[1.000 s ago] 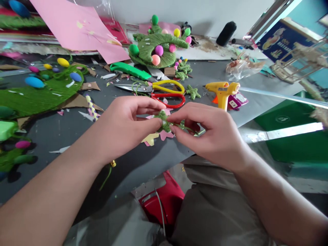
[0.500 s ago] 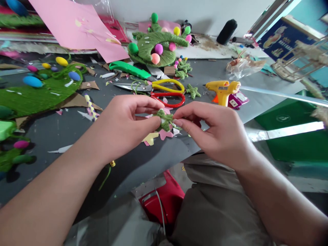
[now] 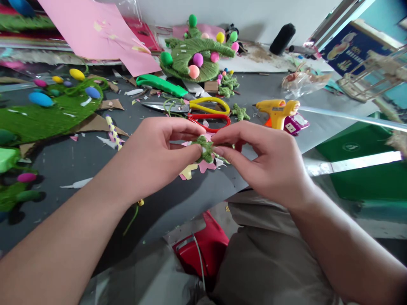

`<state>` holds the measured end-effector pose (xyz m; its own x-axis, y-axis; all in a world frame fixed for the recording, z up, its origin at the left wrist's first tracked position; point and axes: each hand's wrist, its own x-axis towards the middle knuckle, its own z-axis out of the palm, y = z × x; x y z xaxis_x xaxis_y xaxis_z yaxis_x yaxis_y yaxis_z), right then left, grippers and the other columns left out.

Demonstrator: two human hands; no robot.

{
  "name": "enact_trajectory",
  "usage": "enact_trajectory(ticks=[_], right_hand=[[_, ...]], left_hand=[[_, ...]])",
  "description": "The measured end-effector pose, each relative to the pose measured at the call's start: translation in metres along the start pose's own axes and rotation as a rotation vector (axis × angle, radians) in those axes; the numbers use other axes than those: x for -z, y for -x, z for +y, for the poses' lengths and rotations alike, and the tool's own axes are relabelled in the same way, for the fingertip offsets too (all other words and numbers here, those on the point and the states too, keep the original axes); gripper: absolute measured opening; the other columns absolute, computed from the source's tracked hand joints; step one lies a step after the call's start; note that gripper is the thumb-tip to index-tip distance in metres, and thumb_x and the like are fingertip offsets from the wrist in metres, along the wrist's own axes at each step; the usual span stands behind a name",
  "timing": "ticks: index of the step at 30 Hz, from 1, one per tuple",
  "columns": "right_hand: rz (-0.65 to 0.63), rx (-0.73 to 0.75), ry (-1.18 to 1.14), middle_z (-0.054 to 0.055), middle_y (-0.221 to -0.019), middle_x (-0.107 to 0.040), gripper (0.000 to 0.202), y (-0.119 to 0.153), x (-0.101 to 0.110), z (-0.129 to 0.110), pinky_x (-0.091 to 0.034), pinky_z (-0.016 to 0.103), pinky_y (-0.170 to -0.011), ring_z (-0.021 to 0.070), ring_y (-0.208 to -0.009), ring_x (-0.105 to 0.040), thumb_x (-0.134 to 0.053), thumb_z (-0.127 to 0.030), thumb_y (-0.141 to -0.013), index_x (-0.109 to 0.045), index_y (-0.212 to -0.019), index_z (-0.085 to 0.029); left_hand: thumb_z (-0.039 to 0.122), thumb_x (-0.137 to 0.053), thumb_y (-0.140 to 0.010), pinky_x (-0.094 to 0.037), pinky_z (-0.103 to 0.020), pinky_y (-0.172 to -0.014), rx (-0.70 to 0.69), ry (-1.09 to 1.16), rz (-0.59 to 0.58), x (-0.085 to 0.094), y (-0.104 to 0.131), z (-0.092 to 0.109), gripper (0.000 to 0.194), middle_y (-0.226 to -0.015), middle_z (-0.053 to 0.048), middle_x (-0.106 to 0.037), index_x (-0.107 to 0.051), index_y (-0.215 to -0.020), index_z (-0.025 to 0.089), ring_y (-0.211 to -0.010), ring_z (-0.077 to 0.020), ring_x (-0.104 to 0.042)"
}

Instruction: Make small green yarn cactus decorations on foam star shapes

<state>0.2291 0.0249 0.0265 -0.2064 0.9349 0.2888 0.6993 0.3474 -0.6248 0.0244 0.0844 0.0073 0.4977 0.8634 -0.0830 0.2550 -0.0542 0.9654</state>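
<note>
A small star wrapped in green yarn (image 3: pixel 206 152) is held between my two hands above the dark table. My left hand (image 3: pixel 159 154) pinches its left side between thumb and fingers. On its right side, the thumb and fingertips of my right hand (image 3: pixel 263 159) close on the star's edge; the yarn there is partly hidden. Pink and yellow paper stars (image 3: pixel 190 171) lie just beneath. Scissors (image 3: pixel 210 111) with one yellow and one red handle rest right behind my hands. Another green yarn star (image 3: pixel 241 112) lies to the right of them.
A yellow glue gun (image 3: pixel 276 111) stands back right beside a purple socket block (image 3: pixel 297 123). Behind the scissors lies a green utility knife (image 3: pixel 162 85). Yarn-covered shapes with coloured balls (image 3: pixel 190 57) stand at the back, and a green yarn-covered piece (image 3: pixel 47 118) is at left.
My right hand has shifted slightly left and up along the star, its fingers now covering more of its right side. My left hand keeps its hold.
</note>
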Motion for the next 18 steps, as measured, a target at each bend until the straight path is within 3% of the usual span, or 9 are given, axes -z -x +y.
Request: enact_trajectory(ticks=[4,11,18], right_hand=[[-0.01,0.053,0.008,0.002,-0.1,-0.076,0.02,-0.0036,-0.0013,0.0013,-0.057,0.038,-0.085,0.0214,-0.094,-0.071,-0.066,-0.012,-0.093,-0.079,-0.093,-0.027],[-0.028,0.093,0.001,0.004,-0.107,-0.074,0.024,-0.0038,-0.0048,0.0041,-0.057,0.038,-0.086,0.0213,-0.099,-0.07,-0.061,-0.014,-0.096,-0.08,-0.102,-0.028],[-0.005,0.089,0.013,0.002,-0.098,-0.074,0.022,-0.0047,-0.0073,-0.0006,-0.055,0.034,-0.083,0.0194,-0.092,-0.069,-0.063,-0.008,-0.091,-0.076,-0.096,-0.024]], left_hand=[[0.031,-0.073,-0.091,-0.058,-0.025,-0.076,-0.024,0.007,0.014,0.0001,0.0008,-0.0024,0.023,-0.105,0.0,-0.082,-0.08,-0.113,0.025,-0.093,-0.017,-0.074],[0.029,-0.071,-0.092,-0.059,-0.028,-0.079,-0.03,0.03,-0.005,0.0014,0.0006,-0.0067,0.025,-0.11,-0.001,-0.082,-0.079,-0.115,0.027,-0.097,-0.0192,-0.075],[0.023,-0.071,-0.09,-0.059,-0.022,-0.072,-0.006,0.065,-0.003,-0.0007,-0.0001,-0.0005,0.024,-0.104,0.001,-0.082,-0.081,-0.111,0.026,-0.091,-0.0157,-0.075]])
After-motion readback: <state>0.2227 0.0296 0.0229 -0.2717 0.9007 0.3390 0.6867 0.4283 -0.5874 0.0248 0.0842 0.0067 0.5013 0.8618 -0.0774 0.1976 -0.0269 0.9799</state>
